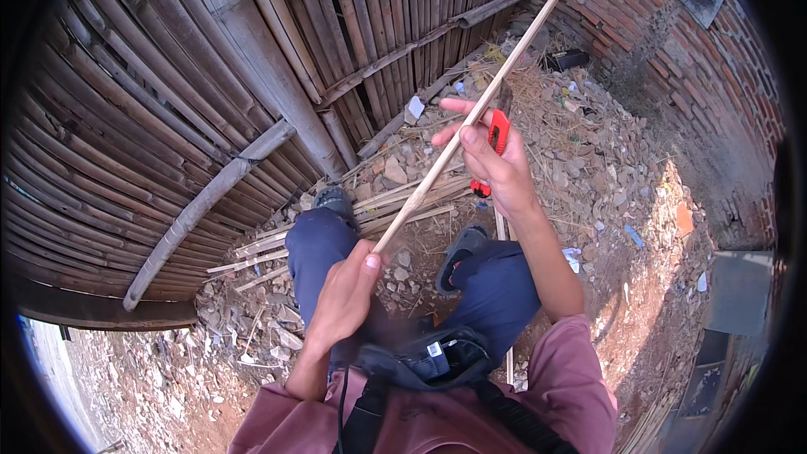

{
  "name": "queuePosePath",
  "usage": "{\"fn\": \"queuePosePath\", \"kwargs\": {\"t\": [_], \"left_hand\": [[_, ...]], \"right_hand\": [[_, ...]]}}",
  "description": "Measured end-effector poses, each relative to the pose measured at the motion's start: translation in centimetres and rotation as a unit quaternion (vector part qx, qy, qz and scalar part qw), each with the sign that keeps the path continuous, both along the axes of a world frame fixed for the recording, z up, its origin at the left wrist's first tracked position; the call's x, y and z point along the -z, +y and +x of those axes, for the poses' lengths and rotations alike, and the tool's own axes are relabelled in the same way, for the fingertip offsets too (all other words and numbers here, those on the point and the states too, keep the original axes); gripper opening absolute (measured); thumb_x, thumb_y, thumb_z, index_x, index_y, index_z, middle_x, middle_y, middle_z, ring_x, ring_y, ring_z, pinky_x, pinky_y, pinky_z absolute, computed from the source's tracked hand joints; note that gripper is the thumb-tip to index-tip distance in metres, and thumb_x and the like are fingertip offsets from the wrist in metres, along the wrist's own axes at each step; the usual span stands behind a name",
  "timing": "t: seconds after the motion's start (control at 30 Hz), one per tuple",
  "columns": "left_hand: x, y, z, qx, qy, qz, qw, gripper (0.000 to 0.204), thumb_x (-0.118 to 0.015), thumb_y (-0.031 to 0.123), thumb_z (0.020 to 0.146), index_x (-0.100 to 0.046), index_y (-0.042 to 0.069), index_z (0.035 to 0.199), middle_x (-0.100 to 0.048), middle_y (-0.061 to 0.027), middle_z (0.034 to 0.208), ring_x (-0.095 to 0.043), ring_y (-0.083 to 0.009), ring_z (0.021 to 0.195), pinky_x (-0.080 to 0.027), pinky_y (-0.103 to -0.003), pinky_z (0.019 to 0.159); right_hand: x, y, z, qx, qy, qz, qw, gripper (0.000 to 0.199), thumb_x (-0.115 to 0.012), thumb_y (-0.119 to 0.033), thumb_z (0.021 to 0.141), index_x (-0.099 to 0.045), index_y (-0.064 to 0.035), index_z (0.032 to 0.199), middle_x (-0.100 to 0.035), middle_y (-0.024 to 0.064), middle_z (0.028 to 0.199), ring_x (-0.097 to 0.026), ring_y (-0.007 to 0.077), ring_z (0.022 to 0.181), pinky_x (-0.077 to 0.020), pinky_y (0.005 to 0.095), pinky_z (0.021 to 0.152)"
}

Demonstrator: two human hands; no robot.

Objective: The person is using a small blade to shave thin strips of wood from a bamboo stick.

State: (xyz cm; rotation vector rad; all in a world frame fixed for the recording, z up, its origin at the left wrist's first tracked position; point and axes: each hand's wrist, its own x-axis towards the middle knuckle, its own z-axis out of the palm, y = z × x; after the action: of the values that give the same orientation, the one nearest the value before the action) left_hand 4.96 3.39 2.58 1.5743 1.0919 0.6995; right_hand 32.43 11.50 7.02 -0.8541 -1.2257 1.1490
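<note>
A long pale bamboo strip (437, 170) runs diagonally from my left hand up past the top edge of the view. My left hand (343, 296) is closed around its lower end, the thumb lying along it. Farther along, the strip crosses the thumb and fingers of my right hand (501, 164). A red utility knife (499, 133) is tucked in that same hand, its far end by the index finger and its black-tipped end below the palm. Two of the right fingers stretch out past the strip. Whether the knife's blade is out I cannot tell.
More bamboo strips (277, 245) lie on the rubble between and beside my feet. A slatted bamboo wall (193, 59) rises on the left, a brick wall (714, 84) on the right. Stones and litter cover the ground. A dark bag (429, 361) hangs at my waist.
</note>
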Motion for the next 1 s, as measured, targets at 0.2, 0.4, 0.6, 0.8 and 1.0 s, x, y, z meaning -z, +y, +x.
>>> {"fn": "queuePosePath", "kwargs": {"t": [0.2,0.4,0.6,0.8,1.0], "left_hand": [[0.1,2.2,2.6,0.132,-0.104,-0.052,0.984,0.044,-0.037,0.044,0.117,-0.054,0.004,0.119,-0.048,-0.0004,0.078,-0.046,-0.0090,0.065,-0.039,-0.026,0.057],[0.4,4.3,3.3,0.128,-0.195,-0.162,0.959,0.042,-0.033,0.041,0.118,-0.055,0.006,0.111,-0.043,0.0037,0.074,-0.039,-0.0068,0.062,-0.033,-0.026,0.055],[-1.4,4.2,2.6,0.065,-0.117,-0.063,0.989,0.042,-0.039,0.045,0.117,-0.050,0.008,0.102,-0.042,0.0046,0.076,-0.034,-0.0055,0.063,-0.031,-0.024,0.055],[-0.9,3.4,1.7,0.021,-0.111,0.022,0.993,0.026,-0.049,0.026,0.114,-0.056,0.002,0.107,-0.051,-0.0010,0.065,-0.048,-0.0108,0.060,-0.039,-0.032,0.057],[-1.8,2.2,1.4,-0.036,-0.061,0.088,0.994,0.017,-0.060,0.019,0.109,-0.066,0.003,0.116,-0.061,-0.0036,0.064,-0.058,-0.0106,0.057,-0.044,-0.031,0.056]], "right_hand": [[-1.2,-0.5,2.1,0.027,0.024,0.001,0.999,0.042,-0.059,-0.020,0.108,-0.057,0.0016,0.144,-0.075,0.0109,0.096,-0.030,-0.0026,0.048,-0.0249,0.0167,0.047],[-0.8,-0.1,1.7,0.050,-0.018,0.004,0.999,0.043,-0.059,-0.027,0.109,-0.061,-0.0014,0.143,-0.076,0.0070,0.094,-0.030,-0.0026,0.051,-0.0245,0.0179,0.049],[2.0,0.1,0.7,0.102,-0.180,0.105,0.973,0.050,-0.046,-0.042,0.112,-0.063,0.0003,0.133,-0.068,0.0046,0.082,-0.047,0.0069,0.057,-0.0346,0.0260,0.053],[0.6,-3.4,-2.8,0.122,-0.422,0.191,0.878,0.043,-0.064,-0.045,0.104,-0.062,-0.0034,0.094,-0.062,0.0106,0.071,-0.065,0.0331,0.061,-0.0467,0.0413,0.056],[1.3,-3.1,-3.1,0.129,-0.479,0.285,0.820,0.047,-0.068,-0.050,0.100,-0.058,-0.0062,0.086,-0.062,0.0090,0.070,-0.066,0.0316,0.060,-0.0477,0.0422,0.053]]}}
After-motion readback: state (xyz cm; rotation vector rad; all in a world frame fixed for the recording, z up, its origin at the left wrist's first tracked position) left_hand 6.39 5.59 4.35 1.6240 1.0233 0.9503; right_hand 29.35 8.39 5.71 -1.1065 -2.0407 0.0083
